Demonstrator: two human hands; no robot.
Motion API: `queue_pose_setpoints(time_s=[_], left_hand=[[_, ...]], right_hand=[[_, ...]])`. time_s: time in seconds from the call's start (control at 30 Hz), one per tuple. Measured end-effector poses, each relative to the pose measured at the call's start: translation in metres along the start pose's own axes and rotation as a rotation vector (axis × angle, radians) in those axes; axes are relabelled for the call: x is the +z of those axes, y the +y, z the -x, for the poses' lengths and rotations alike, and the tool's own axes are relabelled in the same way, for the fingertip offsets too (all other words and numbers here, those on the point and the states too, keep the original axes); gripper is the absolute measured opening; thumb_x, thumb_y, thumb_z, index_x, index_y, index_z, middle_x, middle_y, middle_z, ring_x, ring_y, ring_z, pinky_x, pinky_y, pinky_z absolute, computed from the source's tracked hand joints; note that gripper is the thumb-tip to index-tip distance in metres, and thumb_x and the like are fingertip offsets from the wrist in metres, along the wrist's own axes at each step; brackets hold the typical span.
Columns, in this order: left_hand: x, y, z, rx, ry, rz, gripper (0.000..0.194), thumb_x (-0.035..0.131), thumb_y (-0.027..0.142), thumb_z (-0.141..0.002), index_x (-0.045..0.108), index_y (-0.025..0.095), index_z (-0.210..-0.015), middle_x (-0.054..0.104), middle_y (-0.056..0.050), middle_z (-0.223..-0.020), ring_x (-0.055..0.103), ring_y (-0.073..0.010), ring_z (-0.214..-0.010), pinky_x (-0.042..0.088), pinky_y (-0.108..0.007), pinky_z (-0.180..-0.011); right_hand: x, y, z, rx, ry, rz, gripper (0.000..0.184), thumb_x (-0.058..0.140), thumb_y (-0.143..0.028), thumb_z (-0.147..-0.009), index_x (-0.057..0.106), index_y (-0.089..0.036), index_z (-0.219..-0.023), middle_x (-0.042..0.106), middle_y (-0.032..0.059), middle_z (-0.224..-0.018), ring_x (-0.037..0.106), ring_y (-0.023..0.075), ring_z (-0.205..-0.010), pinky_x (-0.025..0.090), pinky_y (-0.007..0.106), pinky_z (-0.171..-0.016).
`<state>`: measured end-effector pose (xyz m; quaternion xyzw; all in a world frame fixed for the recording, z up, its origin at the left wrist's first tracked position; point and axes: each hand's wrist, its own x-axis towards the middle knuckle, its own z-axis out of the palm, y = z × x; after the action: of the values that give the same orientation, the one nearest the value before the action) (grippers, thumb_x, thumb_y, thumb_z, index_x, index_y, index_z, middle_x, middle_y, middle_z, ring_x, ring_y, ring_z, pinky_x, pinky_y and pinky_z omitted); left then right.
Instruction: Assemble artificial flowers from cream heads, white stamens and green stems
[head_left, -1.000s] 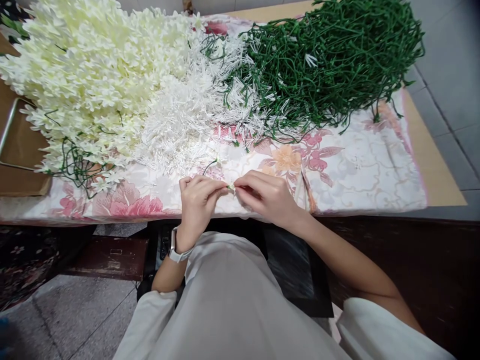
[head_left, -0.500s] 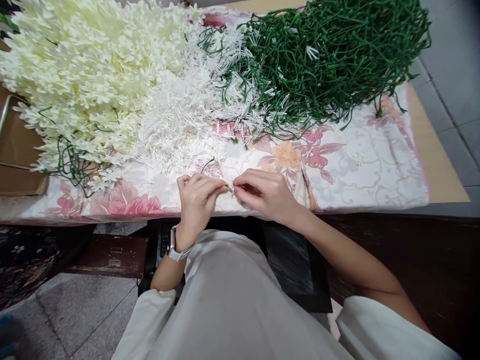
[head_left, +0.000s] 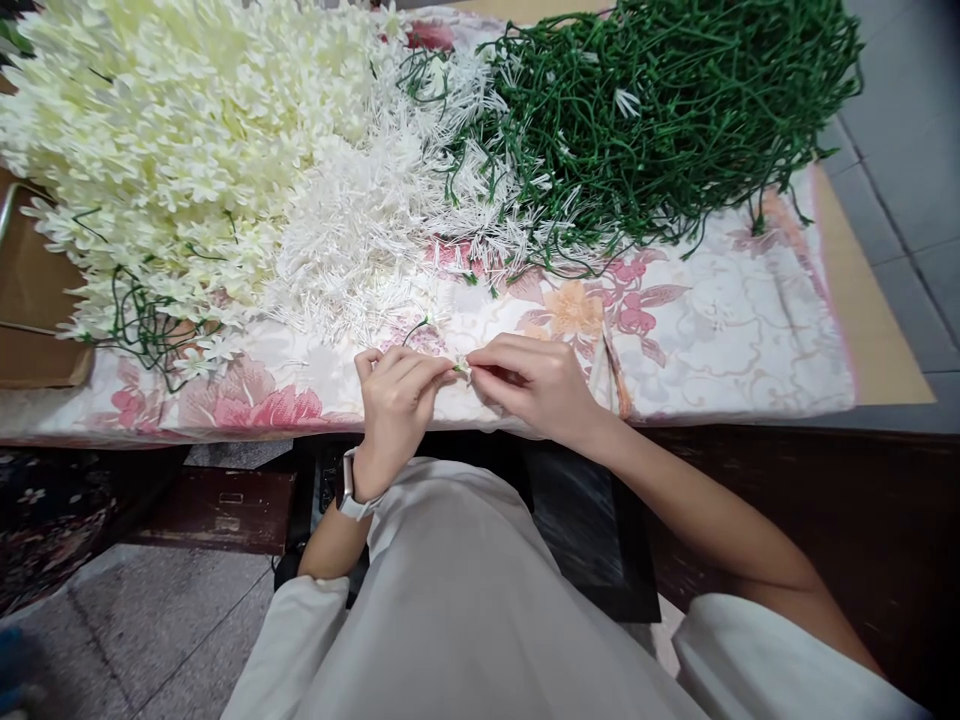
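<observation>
Watching remotely, I see the small green-and-white piece (head_left: 460,368) barely shifted since a second ago: the left hand (head_left: 397,393) pinches its green end, the right hand (head_left: 546,390) has fingertips closed on its white part, over the floral cloth (head_left: 750,345); this fine work seems unfinished.

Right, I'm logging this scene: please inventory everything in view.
Cream flowers: many, pale yellow-white, upper left
White filaments: many, white, upper middle
Green stems: many, dark green, mostly upper right
Small piece: 1, green and white, picture centre
Floral cloth: 1, white, pink and orange, beneath piles
Table: 1, pale tan, under cloth
Apparent box: 1, brown, left edge
Boxy object: 1, dark red, lower left
Panel: 1, black, below table
Dark fabric: 1, black floral, lower left
Floor tiles: several, grey, both sides
Watch: 1, white, left wrist
Shirt: 1, off-white, bottom
Left hand: 1, bare, pinching the piece
Right hand: 1, bare, likewise
</observation>
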<state>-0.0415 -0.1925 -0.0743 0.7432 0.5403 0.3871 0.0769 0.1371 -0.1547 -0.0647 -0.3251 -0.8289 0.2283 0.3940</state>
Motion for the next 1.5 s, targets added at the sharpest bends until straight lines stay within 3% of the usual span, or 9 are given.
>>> queue_pose_setpoints(time_s=[0.43,0.93,1.5], left_hand=[[-0.0008,0.0051,-0.0014,0.100,0.018,-0.151,0.005,0.064,0.023,-0.087,0.065,0.021,-0.083,0.073,0.002,-0.075,0.060,-0.0152,-0.073,0.030,-0.035,-0.079],[0.0060,0.0061,0.0014,0.124,0.078,-0.172,0.009,0.063,0.012,-0.085,0.065,0.020,-0.082,0.071,0.002,-0.072,0.059,-0.0150,-0.071,0.031,-0.035,-0.076],[0.0065,0.0089,-0.0027,0.157,0.080,-0.184,0.008,0.063,0.015,-0.087,0.064,0.018,-0.079,0.070,0.001,-0.068,0.058,-0.0147,-0.069,0.029,-0.035,-0.074]], right_hand=[[0.0026,-0.0053,0.0039,-0.020,0.006,0.121,0.012,0.056,-0.007,-0.084,0.061,-0.015,-0.077,0.059,-0.0010,-0.064,0.050,0.0083,-0.054,0.041,0.021,-0.055],[-0.0030,-0.0033,0.0011,0.050,-0.081,0.001,0.010,0.053,-0.010,-0.087,0.060,-0.015,-0.081,0.060,-0.0006,-0.067,0.048,0.0081,-0.053,0.038,0.022,-0.053],[-0.0038,-0.0041,-0.0005,0.119,-0.110,-0.074,0.010,0.055,-0.009,-0.084,0.060,-0.016,-0.078,0.061,-0.0014,-0.067,0.046,0.0074,-0.053,0.036,0.021,-0.052]])
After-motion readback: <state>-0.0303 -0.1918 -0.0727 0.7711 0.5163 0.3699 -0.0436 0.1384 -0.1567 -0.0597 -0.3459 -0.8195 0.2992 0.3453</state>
